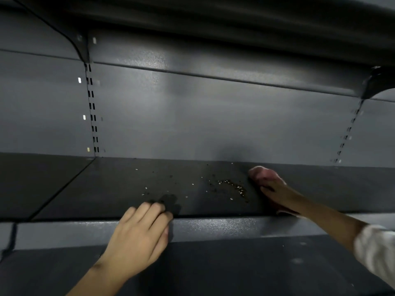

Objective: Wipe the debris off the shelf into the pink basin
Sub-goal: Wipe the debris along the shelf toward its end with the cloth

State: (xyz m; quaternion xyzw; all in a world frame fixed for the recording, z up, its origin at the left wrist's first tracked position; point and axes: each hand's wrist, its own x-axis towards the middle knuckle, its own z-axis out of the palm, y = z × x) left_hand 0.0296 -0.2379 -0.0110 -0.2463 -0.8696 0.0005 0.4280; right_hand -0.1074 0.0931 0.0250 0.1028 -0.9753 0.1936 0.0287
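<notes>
Dark grey metal shelf (119, 189) under dim light, slotted back panel (192, 116) behind. Debris (232, 188) lying scattered mid-shelf, thickest just left of the pink cloth (261, 173). Right hand (272, 188) pressing on that cloth, finger state blurred, cannot tell. Left hand (142, 228) resting relaxed on the shelf's front edge, gripping nothing. Pink basin out of view.
</notes>
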